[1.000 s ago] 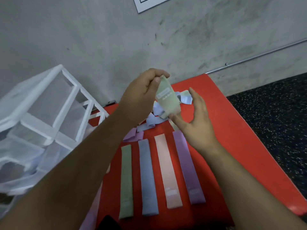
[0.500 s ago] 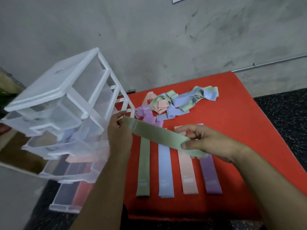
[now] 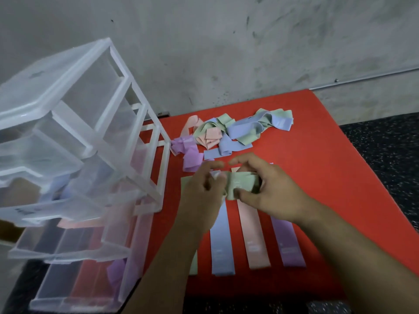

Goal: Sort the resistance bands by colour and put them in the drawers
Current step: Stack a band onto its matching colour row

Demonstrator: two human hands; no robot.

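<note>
Here is the folded green band [image 3: 240, 185], bunched up between both hands just right of the drawer unit [image 3: 74, 123]. The left hand [image 3: 201, 189] pinches the end nearer the unit with curled fingers, slightly blurred. The right hand [image 3: 269, 189] curls over the top of the fold with its thumb pressed in underneath, so both hands grip the one band.

Beneath the hands, still right of the drawer unit, four bands lie flat side by side on the red tabletop [image 3: 317, 166]. The flat green band [image 3: 193, 261] is closest to the unit and mostly hidden by the left forearm. Next come the blue band [image 3: 221, 245], the pink band [image 3: 252, 234] and the purple band [image 3: 288, 245], farthest from it.

Off the unit's far right corner sits a tangled pile of bands [image 3: 229, 134] in green, blue, pink and purple, touching the frame at its purple end. Through the unit's translucent drawers, pulled partly open, blue, pink and purple show faintly. Behind the unit rises a scuffed grey wall [image 3: 226, 41]
</note>
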